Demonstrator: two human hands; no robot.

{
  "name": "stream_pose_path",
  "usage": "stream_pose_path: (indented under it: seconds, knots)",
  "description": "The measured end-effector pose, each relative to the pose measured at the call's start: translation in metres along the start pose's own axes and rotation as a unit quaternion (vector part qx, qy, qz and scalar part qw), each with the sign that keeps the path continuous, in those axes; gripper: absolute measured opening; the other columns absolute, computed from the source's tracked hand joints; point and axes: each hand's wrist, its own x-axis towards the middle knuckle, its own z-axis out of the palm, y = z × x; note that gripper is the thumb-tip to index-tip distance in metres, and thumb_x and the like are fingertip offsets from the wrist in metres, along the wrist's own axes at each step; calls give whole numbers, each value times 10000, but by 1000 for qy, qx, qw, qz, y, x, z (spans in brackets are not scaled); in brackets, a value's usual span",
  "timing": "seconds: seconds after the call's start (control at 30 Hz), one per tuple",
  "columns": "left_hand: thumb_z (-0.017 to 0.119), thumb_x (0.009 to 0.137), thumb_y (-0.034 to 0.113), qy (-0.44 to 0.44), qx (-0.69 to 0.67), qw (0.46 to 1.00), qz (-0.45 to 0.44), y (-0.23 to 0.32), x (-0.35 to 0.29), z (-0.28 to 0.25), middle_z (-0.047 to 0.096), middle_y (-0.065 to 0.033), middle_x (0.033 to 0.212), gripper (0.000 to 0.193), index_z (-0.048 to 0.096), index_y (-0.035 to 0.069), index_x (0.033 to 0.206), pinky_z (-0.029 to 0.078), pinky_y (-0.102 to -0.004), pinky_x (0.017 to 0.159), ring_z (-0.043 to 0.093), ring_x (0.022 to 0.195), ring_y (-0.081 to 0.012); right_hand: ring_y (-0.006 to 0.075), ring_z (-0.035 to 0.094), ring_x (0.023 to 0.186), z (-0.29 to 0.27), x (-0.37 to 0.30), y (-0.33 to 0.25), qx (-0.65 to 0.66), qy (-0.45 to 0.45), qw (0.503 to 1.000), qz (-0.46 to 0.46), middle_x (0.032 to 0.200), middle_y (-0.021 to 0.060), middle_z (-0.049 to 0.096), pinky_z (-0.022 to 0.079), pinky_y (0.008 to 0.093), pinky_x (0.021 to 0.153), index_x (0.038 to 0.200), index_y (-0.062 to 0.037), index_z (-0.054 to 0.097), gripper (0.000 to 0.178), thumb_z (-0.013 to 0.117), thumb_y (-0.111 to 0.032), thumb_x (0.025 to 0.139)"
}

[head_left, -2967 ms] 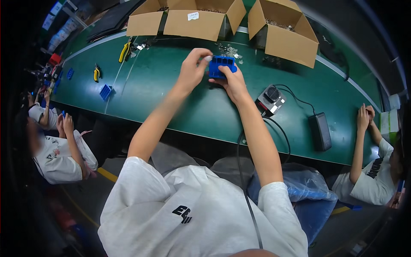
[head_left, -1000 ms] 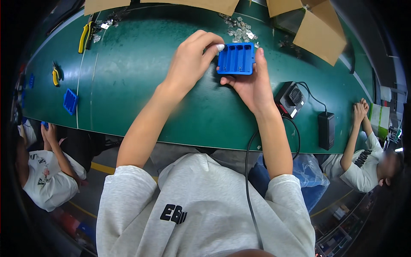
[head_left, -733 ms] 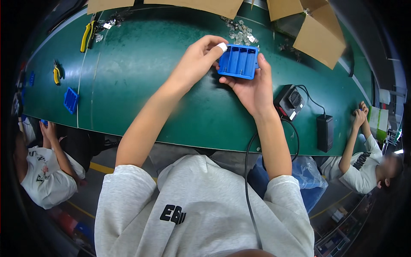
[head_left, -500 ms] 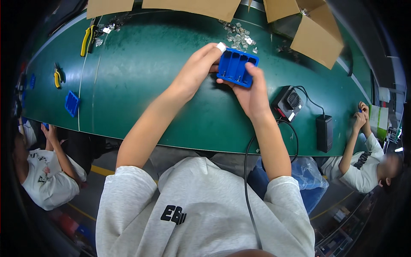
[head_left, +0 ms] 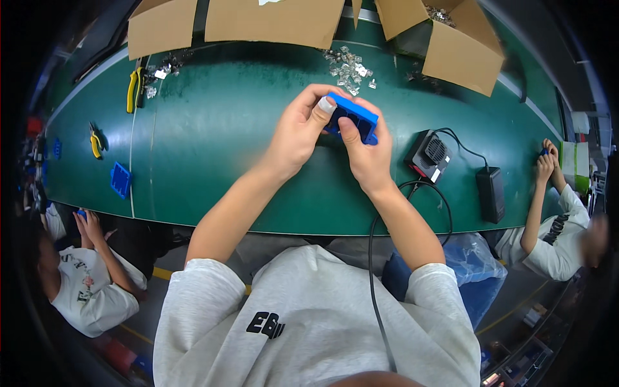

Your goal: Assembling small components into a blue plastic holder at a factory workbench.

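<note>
A blue plastic battery holder (head_left: 358,111) with long slots is held up over the green table, tilted so that its slots are partly in shadow. My left hand (head_left: 298,133) grips its left side, with a white wrap on the thumb tip. Around the right side are the fingers of my right hand (head_left: 373,158), whose thumb presses into the slots. Just beyond the holder lies a loose pile of small shiny metal contact pieces (head_left: 349,68). Whether a small piece sits under either thumb is hidden.
Cardboard boxes (head_left: 271,22) line the far edge, one open at right (head_left: 464,58). Yellow-handled cutters (head_left: 131,90), smaller pliers (head_left: 96,143) and another blue holder (head_left: 120,180) lie left. A black fan device (head_left: 429,155) and power adapter (head_left: 491,193) stand right. Co-workers sit at both sides.
Both hands have drawn the battery holder closer to me and tipped it, so its slots face me less openly. My right thumb has moved from the rim into the slots. The view has shifted slightly.
</note>
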Motion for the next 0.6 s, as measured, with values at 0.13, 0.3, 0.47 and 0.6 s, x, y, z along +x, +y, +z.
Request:
stream_pose_path:
  seconds: [0.13,0.3,0.47,0.6]
  knots:
    - [508,953,358,-4,-19,999,35,-2,-2,2,540,-68,1152,368,518,43,1143,448,-275,878,531,1043,-150,146,606,890,-3,-2,6,-91,-3,991,-96,1032,110,633,501,283,770,1193,-3,487,426,676,-222,879]
    - [518,952,355,19,2,995,95,-6,-2,8,565,-68,1127,359,548,39,1120,456,-283,879,543,1025,-147,159,617,881,-2,-3,8,-107,2,984,-139,1035,135,640,503,292,767,1184,-15,500,397,675,-197,878]
    - [525,961,347,49,63,996,45,-9,5,-5,604,-29,1056,346,567,38,1112,467,-238,777,561,931,-106,137,529,1008,3,3,8,-42,0,999,-25,1113,80,557,435,267,888,1215,1,479,395,646,-168,900]
    - [449,973,443,91,122,980,131,-6,21,-27,604,-52,1010,445,581,21,1026,445,-286,816,555,900,-135,203,610,964,-2,14,2,7,42,999,30,1102,139,584,527,329,823,1202,20,457,372,574,-219,942]
